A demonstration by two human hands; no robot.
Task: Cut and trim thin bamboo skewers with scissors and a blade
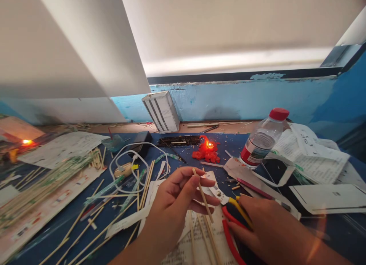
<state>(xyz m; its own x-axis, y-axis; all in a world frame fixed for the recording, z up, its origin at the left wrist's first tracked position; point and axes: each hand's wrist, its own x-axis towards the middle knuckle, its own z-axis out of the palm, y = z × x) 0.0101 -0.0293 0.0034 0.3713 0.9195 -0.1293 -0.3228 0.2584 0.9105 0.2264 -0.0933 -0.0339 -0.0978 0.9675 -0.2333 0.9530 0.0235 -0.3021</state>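
Between the thumb and fingers of my left hand (183,196) is a short wooden stick (203,196), tilted over the papers. My right hand (257,223) is wrapped round pliers (232,215) with red and yellow handles; their metal head points up and left, close to my left fingertips. Longer wooden sticks (207,234) lie on a printed sheet (183,253) below my hands. Beyond them a lit red candle (206,150) stands in melted red wax.
A water bottle (259,143) with a red cap stands at the right near crumpled papers (314,154). White cable (118,158), loose sticks and a black box (141,141) lie left. A white carton (162,112) leans by the wall. Another flame (27,142) burns far left.
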